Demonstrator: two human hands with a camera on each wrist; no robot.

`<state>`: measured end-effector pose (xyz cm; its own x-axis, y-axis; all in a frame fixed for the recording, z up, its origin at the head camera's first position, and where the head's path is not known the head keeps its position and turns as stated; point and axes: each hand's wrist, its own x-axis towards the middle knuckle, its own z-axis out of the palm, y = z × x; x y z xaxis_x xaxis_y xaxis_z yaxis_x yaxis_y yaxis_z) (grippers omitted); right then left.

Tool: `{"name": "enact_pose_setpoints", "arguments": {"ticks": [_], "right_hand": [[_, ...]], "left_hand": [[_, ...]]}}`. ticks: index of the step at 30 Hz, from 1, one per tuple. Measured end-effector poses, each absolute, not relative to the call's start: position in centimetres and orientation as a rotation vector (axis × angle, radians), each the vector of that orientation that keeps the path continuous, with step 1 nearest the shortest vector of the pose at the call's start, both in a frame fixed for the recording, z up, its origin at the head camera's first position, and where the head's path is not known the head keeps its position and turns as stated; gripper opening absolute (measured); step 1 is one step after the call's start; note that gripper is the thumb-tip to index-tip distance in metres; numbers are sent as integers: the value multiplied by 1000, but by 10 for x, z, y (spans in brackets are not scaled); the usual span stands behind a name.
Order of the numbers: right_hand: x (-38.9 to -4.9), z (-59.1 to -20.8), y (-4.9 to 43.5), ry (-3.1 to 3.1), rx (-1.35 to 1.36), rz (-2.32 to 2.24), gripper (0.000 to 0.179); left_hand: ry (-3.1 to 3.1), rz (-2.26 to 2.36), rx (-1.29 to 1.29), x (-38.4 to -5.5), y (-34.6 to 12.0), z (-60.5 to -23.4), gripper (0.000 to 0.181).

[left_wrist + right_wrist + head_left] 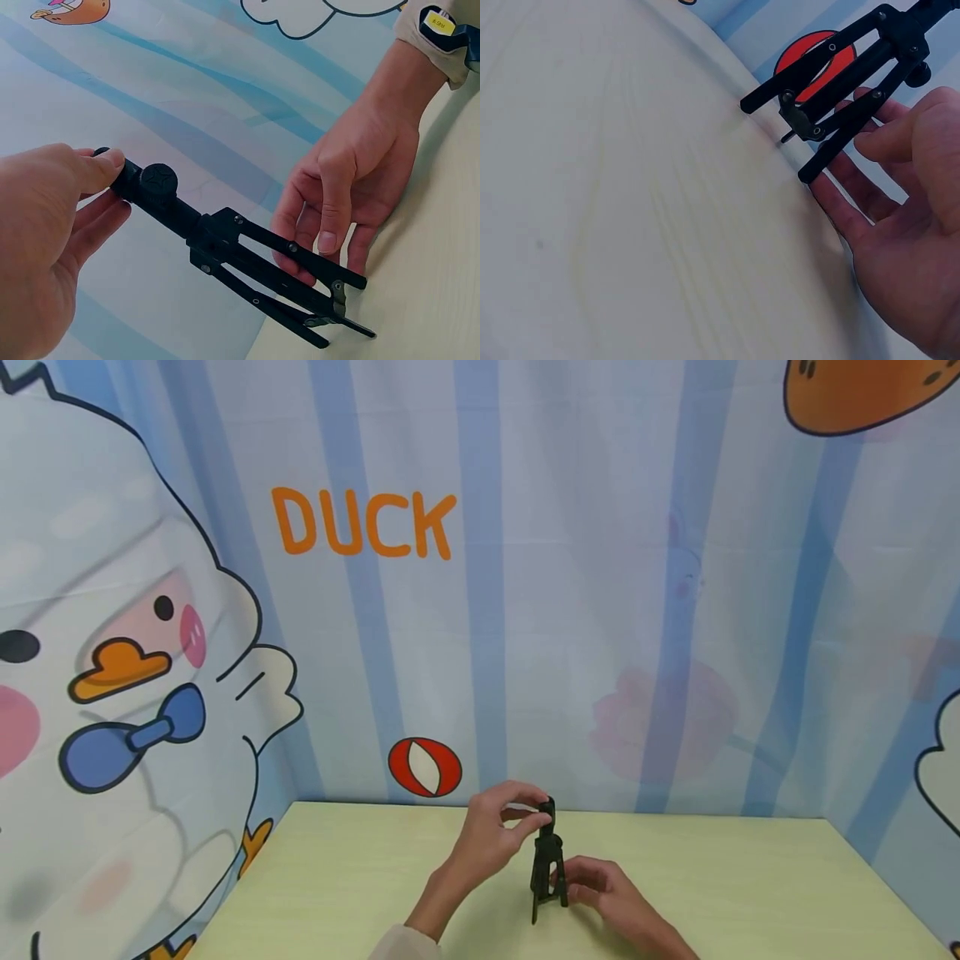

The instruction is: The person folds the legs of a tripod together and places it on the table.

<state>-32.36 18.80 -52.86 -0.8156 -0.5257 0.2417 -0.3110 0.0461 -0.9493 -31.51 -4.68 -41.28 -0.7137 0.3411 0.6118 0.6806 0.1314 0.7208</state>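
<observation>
A small black mini tripod (550, 860) stands above the pale table, its legs slightly spread and joined by metal braces. My left hand (52, 232) pinches its top end between thumb and fingers, beside a round knob (159, 180). Low down on the other side, my right hand (356, 172) has one leg (840, 142) between its thumb and fingers. The fingertips reach behind that leg and are partly hidden by it, while the thumb lies at its edge. Seen from the left wrist, the tripod slants down toward the table.
A pale yellow table (712, 893) spreads beneath both hands. Behind it hangs a blue striped curtain (570, 568) printed with a duck, the word DUCK and a red ball. The right wrist carries a dark strapped device (442, 26).
</observation>
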Motion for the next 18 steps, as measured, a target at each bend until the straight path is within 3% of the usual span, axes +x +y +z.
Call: {"name": "enact_pose_setpoints", "arguments": {"ticks": [18], "right_hand": [[-325,-526,194,2005,-972,-1804,23]], "left_hand": [[-2111,-1667,-1036,-314,-44,-415,21]]}}
